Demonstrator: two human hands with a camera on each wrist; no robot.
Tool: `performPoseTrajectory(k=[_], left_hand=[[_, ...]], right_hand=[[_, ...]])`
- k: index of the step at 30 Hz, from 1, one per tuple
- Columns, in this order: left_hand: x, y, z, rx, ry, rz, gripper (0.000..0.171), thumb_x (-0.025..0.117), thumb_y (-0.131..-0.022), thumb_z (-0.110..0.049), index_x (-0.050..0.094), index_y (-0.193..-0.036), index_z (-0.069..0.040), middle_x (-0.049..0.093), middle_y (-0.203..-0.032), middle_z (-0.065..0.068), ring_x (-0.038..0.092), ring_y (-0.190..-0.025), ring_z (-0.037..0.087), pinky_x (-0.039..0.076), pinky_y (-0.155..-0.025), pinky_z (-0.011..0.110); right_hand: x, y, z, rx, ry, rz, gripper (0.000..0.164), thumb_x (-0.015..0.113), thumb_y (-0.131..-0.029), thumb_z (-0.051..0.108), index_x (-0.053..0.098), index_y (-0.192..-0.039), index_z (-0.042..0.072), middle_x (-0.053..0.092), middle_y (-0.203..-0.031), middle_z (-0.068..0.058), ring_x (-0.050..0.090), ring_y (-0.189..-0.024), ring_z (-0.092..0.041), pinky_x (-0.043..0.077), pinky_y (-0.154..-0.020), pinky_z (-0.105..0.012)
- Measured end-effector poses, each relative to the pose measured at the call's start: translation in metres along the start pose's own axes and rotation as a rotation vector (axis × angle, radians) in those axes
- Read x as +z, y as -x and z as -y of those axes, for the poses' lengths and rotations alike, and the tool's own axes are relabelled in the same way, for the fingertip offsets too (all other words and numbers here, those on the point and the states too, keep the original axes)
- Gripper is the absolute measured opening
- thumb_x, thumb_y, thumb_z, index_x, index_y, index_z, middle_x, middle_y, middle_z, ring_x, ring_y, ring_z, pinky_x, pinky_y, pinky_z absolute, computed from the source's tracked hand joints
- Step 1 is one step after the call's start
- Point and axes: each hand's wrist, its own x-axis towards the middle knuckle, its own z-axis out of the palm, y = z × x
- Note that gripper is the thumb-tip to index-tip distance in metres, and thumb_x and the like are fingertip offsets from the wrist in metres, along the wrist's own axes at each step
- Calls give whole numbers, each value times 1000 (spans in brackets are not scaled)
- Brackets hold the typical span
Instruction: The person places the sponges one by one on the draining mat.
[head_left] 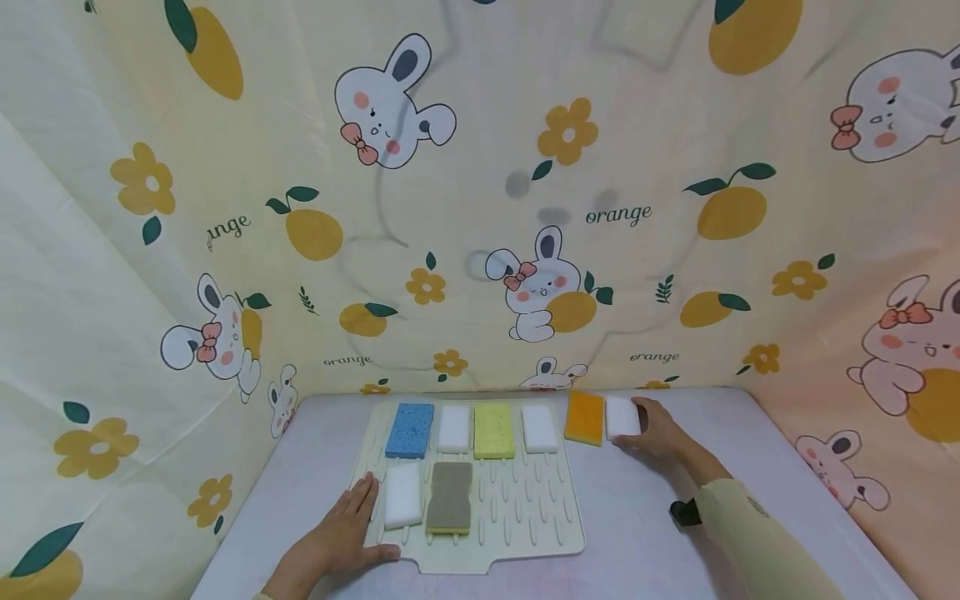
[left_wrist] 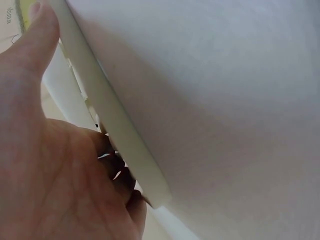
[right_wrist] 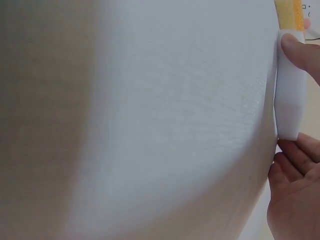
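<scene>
My right hand (head_left: pixel 660 429) holds a white sponge (head_left: pixel 621 418) at the back right of the table, thumb at one end and fingertips at the other in the right wrist view. An orange sponge (head_left: pixel 584 418) lies just left of it. My left hand (head_left: pixel 337 525) rests along the left edge of a cream ridged tray (head_left: pixel 528 508), fingers extended and thumb by its front edge. Along the tray's back row lie a blue sponge (head_left: pixel 409 431), a white one, a yellow-green sponge (head_left: pixel 493 431) and another white one. In front are a white sponge (head_left: pixel 403 495) and a grey-topped sponge (head_left: pixel 450 497).
The tray stands on a white-covered table (head_left: pixel 630 517), with a tab at its front edge. Patterned cloth (head_left: pixel 465 200) with rabbits and oranges hangs behind the table and on both sides. A dark strap piece (head_left: pixel 684 513) shows at my right wrist.
</scene>
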Motion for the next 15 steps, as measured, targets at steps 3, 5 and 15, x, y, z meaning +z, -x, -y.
performPoseTrajectory(k=[3, 5, 15], left_hand=[[-1, 0, 0, 5, 10, -1, 130, 74, -84, -77, 23, -166, 9, 17, -176, 28, 17, -163, 44, 20, -132, 59], [-1, 0, 0, 17, 14, 9, 130, 74, -85, -77, 22, -166, 10, 15, -175, 30, 16, -163, 47, 19, -131, 61], [1, -3, 1, -7, -14, 18, 128, 73, -85, -78, 25, -166, 8, 18, -176, 28, 19, -163, 43, 20, -132, 59]], right_hand=[[-1, 2, 1, 9, -2, -9, 129, 94, -80, 54, 19, -162, -11, 21, -163, -41, 32, -144, -55, 22, -125, -72], [-1, 4, 1, 14, -7, -20, 130, 94, -79, 55, 19, -163, -10, 22, -162, -41, 33, -142, -55, 23, -125, -72], [-3, 17, -1, -12, -59, -34, 131, 92, -81, 58, 16, -165, -8, 20, -163, -41, 31, -144, -56, 24, -122, -77]])
